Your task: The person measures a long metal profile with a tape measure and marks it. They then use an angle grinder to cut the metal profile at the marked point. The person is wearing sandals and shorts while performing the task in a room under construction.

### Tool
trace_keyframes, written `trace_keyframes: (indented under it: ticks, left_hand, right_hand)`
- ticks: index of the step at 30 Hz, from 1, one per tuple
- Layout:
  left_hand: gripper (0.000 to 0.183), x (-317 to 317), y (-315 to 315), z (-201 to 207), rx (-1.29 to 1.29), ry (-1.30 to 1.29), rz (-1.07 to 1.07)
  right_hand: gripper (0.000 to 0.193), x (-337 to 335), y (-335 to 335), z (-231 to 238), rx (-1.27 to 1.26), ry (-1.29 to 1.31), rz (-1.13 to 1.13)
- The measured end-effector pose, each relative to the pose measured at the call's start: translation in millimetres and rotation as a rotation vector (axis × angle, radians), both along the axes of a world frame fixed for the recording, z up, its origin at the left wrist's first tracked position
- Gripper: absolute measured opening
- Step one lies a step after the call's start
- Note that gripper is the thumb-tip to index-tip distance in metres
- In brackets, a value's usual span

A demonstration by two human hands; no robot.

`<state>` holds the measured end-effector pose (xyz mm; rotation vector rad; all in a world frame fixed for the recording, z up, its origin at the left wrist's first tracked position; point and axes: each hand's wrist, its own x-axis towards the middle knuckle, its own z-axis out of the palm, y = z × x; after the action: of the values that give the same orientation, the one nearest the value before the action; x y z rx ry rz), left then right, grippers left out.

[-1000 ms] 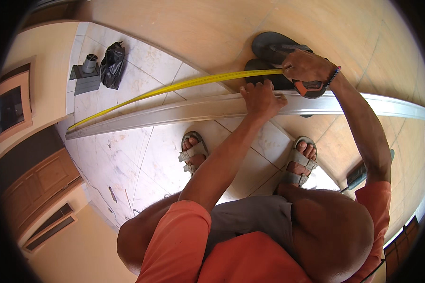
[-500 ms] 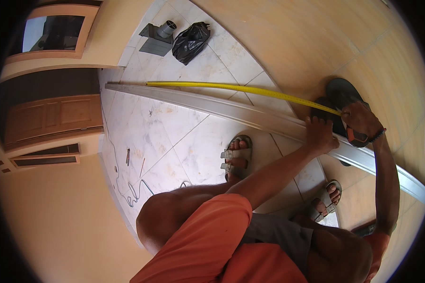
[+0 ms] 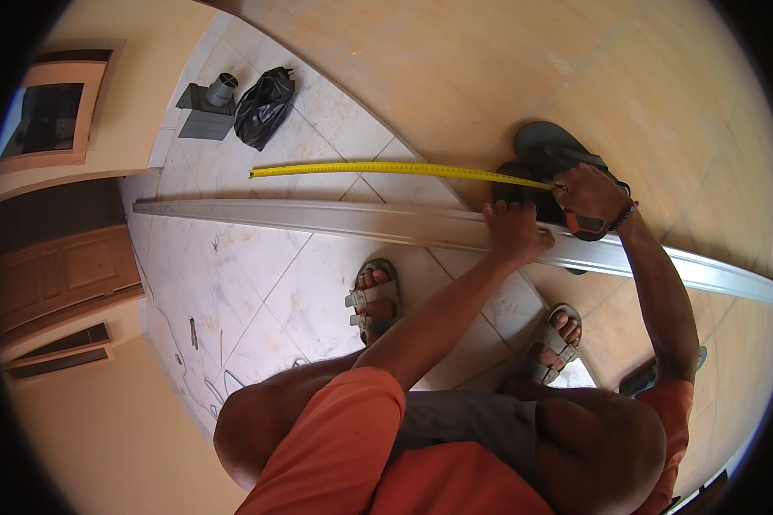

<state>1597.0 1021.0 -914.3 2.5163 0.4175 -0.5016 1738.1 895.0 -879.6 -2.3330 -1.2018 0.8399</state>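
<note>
Yellow tape-measure blade (image 3: 386, 169) lies stretched over the tiled floor (image 3: 232, 266), its free end at the far left near a black plastic bag (image 3: 264, 107) and a grey pipe fitting (image 3: 208, 107). Just beside the blade, on the person's side, a long pale metal strip (image 3: 318, 216) runs across the floor from left to right. Below it, two sandalled feet (image 3: 374, 296) stand on the tiles, well apart. Further right, the left hand (image 3: 515, 233) presses flat, fingers spread, on the metal strip. Just beyond it, the right hand (image 3: 588, 196) is closed around the tape-measure case (image 3: 586, 225), where the blade ends, over a dark flip-flop (image 3: 551, 146). The two hands sit near each other but do not touch
</note>
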Motion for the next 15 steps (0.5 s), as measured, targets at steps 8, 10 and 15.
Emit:
trace_keyframes:
  ticks: [8, 10, 15]
  left_hand:
    - [0.052, -1, -1, -2, 0.05, -0.025, 0.001]
    - [0.052, 0, -3, -2, 0.05, -0.017, -0.002]
    - [0.055, 2, 0, -3, 0.059, 0.048, -0.027]
  right_hand:
    - [0.02, -9, -2, -13, -0.112, 0.006, -0.114]
    - [0.019, -15, -3, -18, -0.095, -0.036, -0.157]
    - [0.022, -5, -15, -6, -0.039, 0.039, -0.194]
